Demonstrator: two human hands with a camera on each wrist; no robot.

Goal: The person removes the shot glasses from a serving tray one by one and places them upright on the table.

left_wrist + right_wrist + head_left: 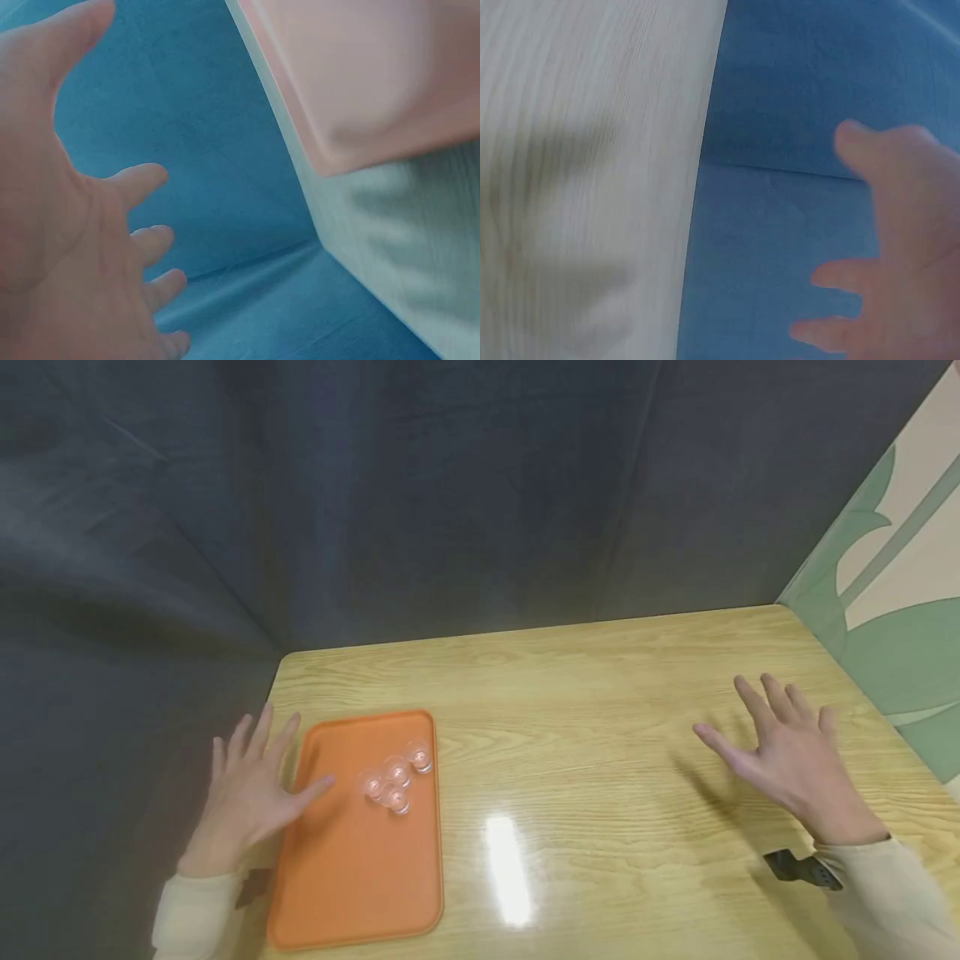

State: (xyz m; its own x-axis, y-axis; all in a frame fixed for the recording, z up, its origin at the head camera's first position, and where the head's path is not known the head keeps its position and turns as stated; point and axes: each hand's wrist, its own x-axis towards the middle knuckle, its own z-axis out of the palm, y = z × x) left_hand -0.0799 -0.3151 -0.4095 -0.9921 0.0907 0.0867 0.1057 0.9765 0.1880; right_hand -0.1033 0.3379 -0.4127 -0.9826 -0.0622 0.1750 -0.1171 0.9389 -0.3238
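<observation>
An orange tray [352, 877] lies on the left part of the wood-grain table. Grouped in its upper right part are several small clear cups [397, 771], round and see-through, most of them close together. My left hand [243, 797] hovers by the tray's left edge with fingers spread, its thumb over the tray; nothing is in it. In the left wrist view its bare palm [60, 202] faces inward, beside a corner of the tray. Far to the right, my right hand [798, 768] hangs over the table, fingers spread and holding nothing.
The wooden table [577, 718] carries a bright light reflection right of the tray. Dark cloth [465, 510] hangs behind and to the left of it. A green and cream patterned panel [900, 635] borders the right side. A black strap [802, 868] sits at my right cuff.
</observation>
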